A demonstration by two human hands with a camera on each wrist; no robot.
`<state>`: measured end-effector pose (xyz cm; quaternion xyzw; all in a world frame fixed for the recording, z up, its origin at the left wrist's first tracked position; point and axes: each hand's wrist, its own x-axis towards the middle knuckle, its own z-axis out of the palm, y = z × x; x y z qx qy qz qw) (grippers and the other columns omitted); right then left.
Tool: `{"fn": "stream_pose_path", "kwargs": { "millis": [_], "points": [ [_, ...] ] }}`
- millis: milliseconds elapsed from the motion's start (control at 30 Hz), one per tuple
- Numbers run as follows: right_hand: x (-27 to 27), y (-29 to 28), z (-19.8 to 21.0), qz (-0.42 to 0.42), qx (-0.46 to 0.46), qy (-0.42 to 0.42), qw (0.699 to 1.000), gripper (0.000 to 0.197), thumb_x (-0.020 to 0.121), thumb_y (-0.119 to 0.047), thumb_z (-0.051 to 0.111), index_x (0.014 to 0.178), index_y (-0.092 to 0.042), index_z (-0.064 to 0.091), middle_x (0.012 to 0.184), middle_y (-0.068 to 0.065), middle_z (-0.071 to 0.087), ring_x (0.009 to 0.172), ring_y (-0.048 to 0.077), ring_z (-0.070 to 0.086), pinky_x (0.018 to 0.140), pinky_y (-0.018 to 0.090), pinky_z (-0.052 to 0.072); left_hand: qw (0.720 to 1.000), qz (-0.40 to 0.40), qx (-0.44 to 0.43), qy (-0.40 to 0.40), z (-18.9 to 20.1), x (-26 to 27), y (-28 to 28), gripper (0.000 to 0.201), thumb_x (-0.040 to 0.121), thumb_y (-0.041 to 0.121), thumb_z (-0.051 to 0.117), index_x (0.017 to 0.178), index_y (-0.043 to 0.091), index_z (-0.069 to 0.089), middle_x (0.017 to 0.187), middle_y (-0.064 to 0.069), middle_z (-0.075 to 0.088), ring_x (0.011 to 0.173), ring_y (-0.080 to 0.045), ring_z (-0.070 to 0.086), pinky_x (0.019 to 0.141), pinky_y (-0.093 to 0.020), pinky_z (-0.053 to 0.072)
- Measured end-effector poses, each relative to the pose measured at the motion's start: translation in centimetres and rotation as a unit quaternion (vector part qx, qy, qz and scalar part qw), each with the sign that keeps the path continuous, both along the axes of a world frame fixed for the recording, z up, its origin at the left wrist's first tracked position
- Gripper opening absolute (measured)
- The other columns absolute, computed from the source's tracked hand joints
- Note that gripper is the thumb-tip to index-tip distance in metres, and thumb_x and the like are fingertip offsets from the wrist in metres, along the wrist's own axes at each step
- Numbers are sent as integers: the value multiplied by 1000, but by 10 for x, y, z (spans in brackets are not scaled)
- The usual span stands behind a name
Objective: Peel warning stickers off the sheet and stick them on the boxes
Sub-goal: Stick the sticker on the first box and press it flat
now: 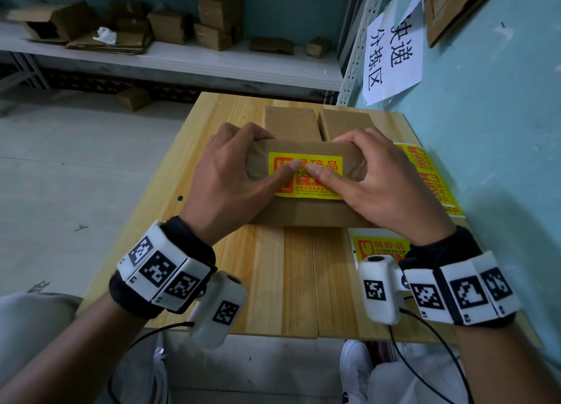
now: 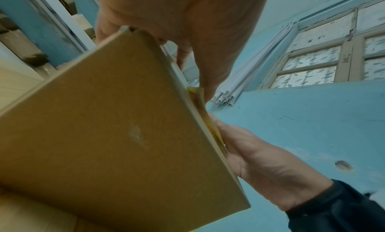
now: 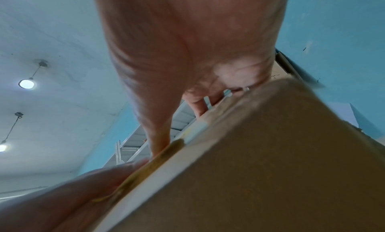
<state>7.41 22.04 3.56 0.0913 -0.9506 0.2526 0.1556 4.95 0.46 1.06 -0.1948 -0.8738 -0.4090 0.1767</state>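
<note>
A pale slatted wood table (image 1: 273, 282) stands against a blue wall, with metal shelving beyond the hands. Between the hands, a plain brown cardboard box (image 1: 303, 212) carries a glossy yellow-and-red sticker (image 1: 331, 160) reading "易碎品". The left hand (image 1: 224, 179) and right hand (image 1: 385, 185) grip the box ends, thumbs pressing the sticker. The sheet (image 1: 437, 185) lies right of the right hand.

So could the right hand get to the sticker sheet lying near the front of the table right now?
Probably yes. The sticker sheet lies uncovered on the table just beside the right wrist, nothing over it. But the right hand is busy gripping the box and pressing the sticker, so it must let go first.
</note>
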Motion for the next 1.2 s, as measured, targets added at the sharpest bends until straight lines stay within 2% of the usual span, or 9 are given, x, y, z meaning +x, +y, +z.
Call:
{"fn": "stream_pose_path", "kwargs": {
  "millis": [333,500,567,700,767,867,1033,1100,1200],
  "points": [
    [2,2,5,9,-7,-22,1000,79,67,-79,62,124,-25,58,112,-9,53,108,10,54,86,25,46,999,-27,-29,13,2,-1,-6,73,71,72,55,123,21,56,114,-1,50,99,-17,53,75,-32,54],
    [2,7,6,29,7,-50,998,91,59,-80,66,131,-27,52,119,-10,50,113,12,52,93,30,47,998,-49,-48,-1,4,-2,-11,82,65,75,59,127,22,52,118,3,46,105,-14,49,76,-20,47],
    [3,8,7,34,14,-62,997,94,57,-80,67,134,-28,50,123,-10,48,116,11,50,95,30,45,997,-59,-59,-6,4,-3,-13,84,63,75,59,129,23,50,119,5,43,106,-14,48,78,-19,46],
    [2,7,5,24,-12,-50,998,78,71,-80,58,130,-29,54,118,-11,51,114,10,52,93,29,46,998,-52,-43,-20,6,-2,-10,78,70,76,49,128,24,51,117,4,45,103,-14,50,74,-21,50],
    [0,4,3,12,-30,-36,999,66,81,-75,52,125,-27,58,114,-10,53,111,13,54,93,33,47,998,-36,-22,-38,8,-1,-6,74,73,76,43,125,25,53,114,2,46,102,-15,52,75,-28,54],
    [-1,1,0,-3,-36,-16,999,56,88,-67,52,120,-23,62,107,-8,54,103,15,55,87,33,47,999,-21,-16,-36,7,0,-3,71,75,75,41,123,26,54,112,3,46,100,-16,53,76,-32,55],
    [-2,1,-2,-1,-16,-6,1000,57,86,-66,58,120,-21,61,107,-7,52,101,14,54,81,28,44,999,-20,-23,-18,5,-1,-4,68,76,73,52,124,24,54,113,4,45,100,-14,51,75,-24,51],
    [-1,1,-1,3,-8,-9,1000,60,83,-67,59,122,-21,59,110,-6,53,104,15,54,83,28,44,999,-24,-30,-7,3,-1,-5,67,77,69,58,125,23,54,113,4,45,100,-13,50,74,-20,48],
    [0,1,1,6,1,-19,1000,69,77,-71,62,126,-23,57,115,-6,53,110,14,54,89,31,47,998,-35,-47,7,3,-1,-7,77,71,74,56,128,21,53,115,3,44,102,-13,49,75,-20,47]
  ]
}}
